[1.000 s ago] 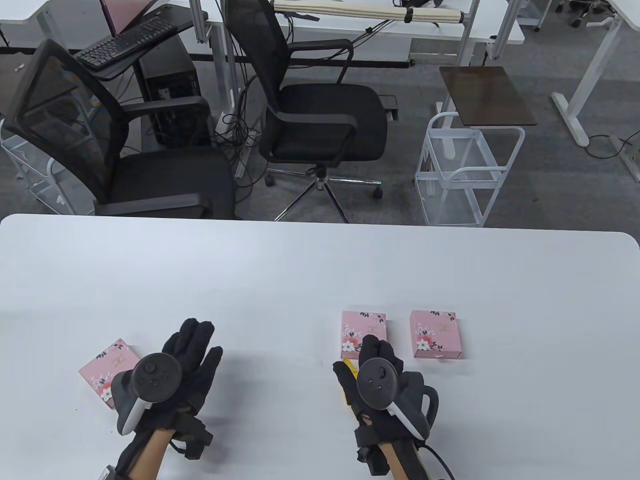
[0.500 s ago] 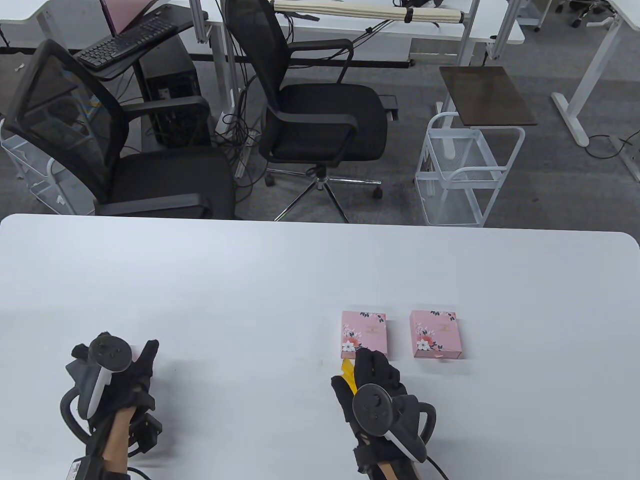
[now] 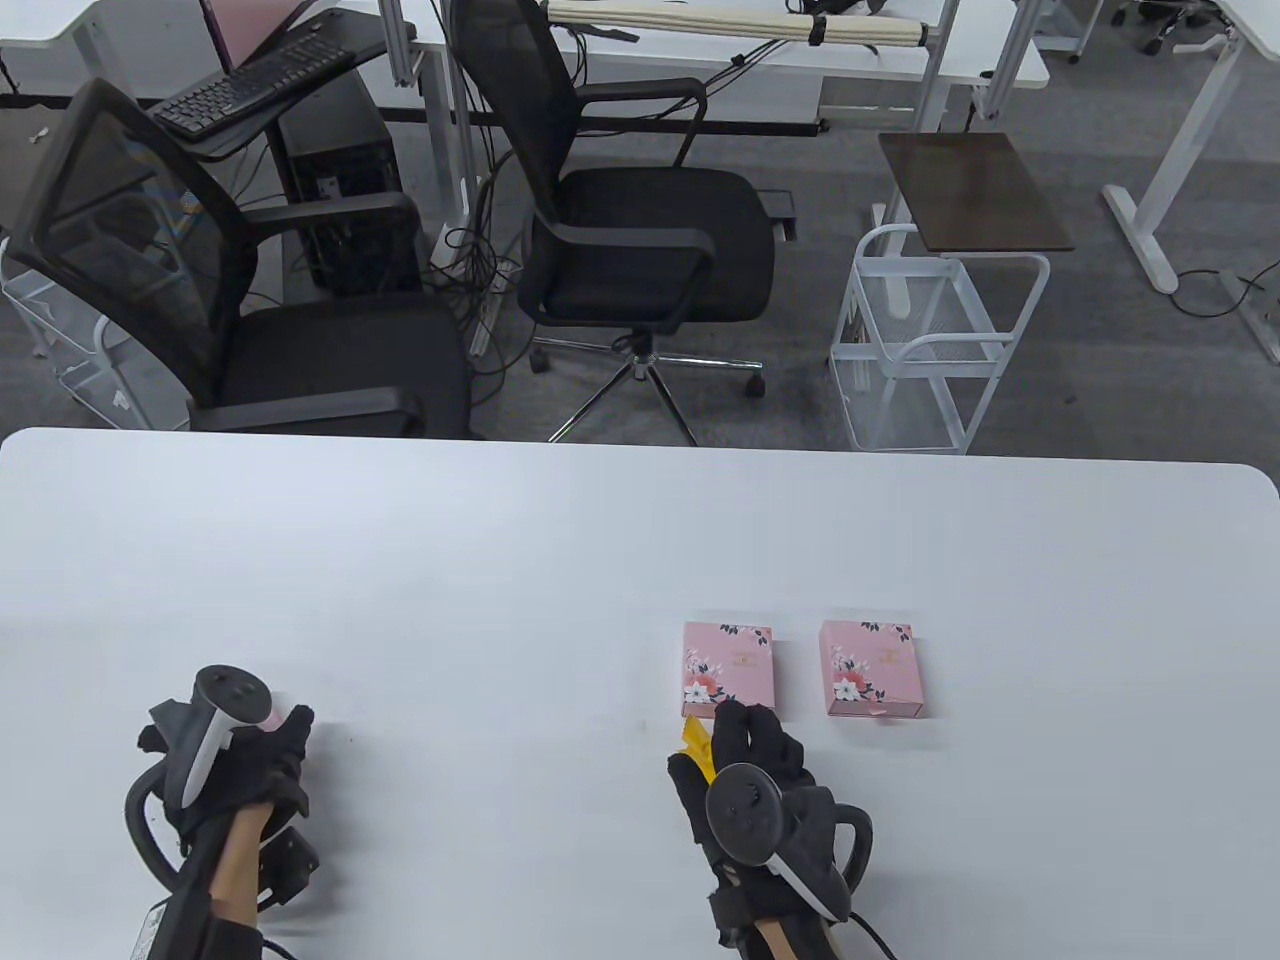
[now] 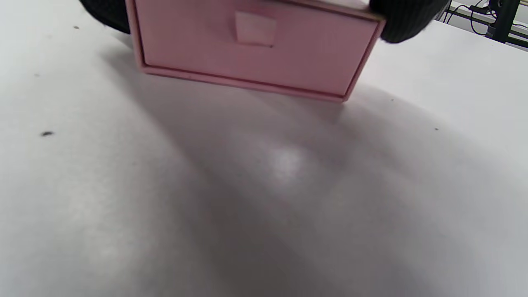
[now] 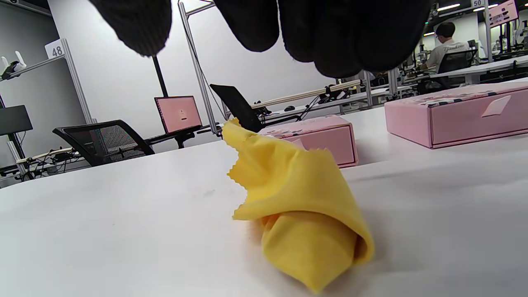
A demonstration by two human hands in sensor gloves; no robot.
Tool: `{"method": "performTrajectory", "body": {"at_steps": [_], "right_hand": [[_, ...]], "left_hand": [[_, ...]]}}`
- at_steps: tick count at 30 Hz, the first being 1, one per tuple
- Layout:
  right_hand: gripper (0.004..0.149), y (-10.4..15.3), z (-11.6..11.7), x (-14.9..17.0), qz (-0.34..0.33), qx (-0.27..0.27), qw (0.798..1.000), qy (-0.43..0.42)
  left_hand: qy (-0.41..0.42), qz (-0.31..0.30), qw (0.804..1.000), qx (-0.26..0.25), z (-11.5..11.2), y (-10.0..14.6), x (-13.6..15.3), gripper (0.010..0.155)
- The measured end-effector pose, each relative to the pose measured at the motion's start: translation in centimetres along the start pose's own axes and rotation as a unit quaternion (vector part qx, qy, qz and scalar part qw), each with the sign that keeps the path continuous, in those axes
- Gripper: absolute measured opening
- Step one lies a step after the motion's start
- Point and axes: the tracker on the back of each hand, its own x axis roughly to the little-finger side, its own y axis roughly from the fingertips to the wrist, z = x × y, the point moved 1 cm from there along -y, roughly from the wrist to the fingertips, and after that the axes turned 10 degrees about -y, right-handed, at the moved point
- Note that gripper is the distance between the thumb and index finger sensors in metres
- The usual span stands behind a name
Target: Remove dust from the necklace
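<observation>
Counter (image 3: 640, 540) white and broad, with two black office chairs (image 3: 640, 230) and a white wire cart (image 3: 930, 340) on the floor beyond its far edge. Two pink floral boxes (image 3: 870, 668) lie side by side right of centre. A third pink box (image 4: 255, 45) sits at the near left, gripped at its ends by the left hand (image 3: 250, 770), whose curled fingers (image 4: 406, 18) hide most of it from above. A crumpled yellow cloth (image 5: 297, 214) rests just before the nearer box. The right hand (image 3: 750, 770) hovers over it, fingers (image 5: 342, 33) loosely bent and apart, touching nothing. No necklace can be made out; the boxes are closed.
</observation>
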Motion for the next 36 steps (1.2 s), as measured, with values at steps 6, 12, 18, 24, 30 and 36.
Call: {"method": "performTrajectory", "body": {"at_steps": [6,12,18,24,30,36], "right_hand": [[0.070,-0.1,0.1,0.3,0.007,-0.006,1.000,-0.001],[0.070,-0.2,-0.2,0.8,0.014,0.000,1.000,-0.006],[0.069,-0.3,-0.5,0.9,0.016,0.010,1.000,-0.007],[0.069,-0.3,-0.5,1.4,0.023,0.009,1.000,-0.016],[0.069,-0.4,-0.5,1.7,0.031,0.008,0.999,-0.021],[0.068,-0.5,-0.3,1.7,0.031,0.004,0.999,-0.010]], "left_hand": [[-0.007,-0.009,0.998,-0.063,0.1,0.5,-0.4,0.093],[-0.037,-0.048,0.991,-0.119,1.3,2.9,-2.7,0.093],[-0.061,-0.125,0.976,-0.168,2.1,7.0,-6.5,0.092],[-0.078,-0.210,0.957,-0.184,1.7,11.0,-12.7,0.091],[-0.081,-0.257,0.952,-0.142,-0.3,12.7,-18.5,0.091],[-0.099,-0.263,0.954,-0.102,-2.8,12.4,-22.6,0.090]]}}
